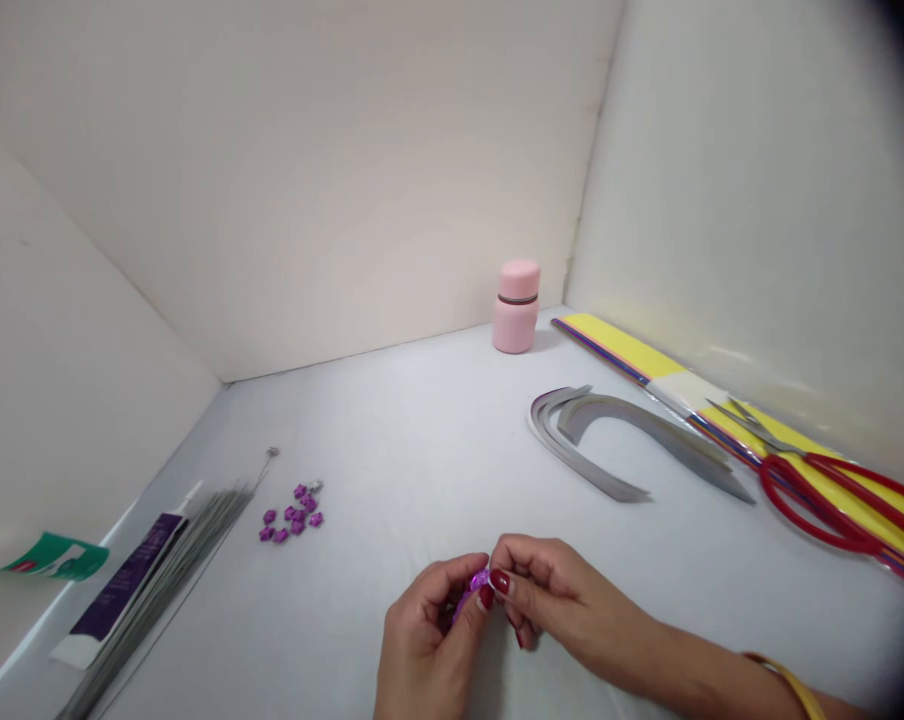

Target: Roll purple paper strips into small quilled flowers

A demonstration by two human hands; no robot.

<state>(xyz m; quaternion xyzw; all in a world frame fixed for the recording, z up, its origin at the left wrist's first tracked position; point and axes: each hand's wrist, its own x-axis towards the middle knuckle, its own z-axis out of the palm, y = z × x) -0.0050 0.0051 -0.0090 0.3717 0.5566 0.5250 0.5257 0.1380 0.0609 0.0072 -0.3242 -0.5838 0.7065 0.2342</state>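
My left hand and my right hand meet low in the middle of the white table. Both are pinched together on a small shiny purple piece, which is mostly hidden between the fingertips. Several small purple paper stars lie in a loose cluster to the left of my hands. A curved bundle of grey paper strips lies to the right, beyond my right hand.
A pink jar stands at the back near the corner. Red-handled scissors rest on a yellow packet of paper strips along the right wall. A pack of thin wires and a tube lie at the left edge.
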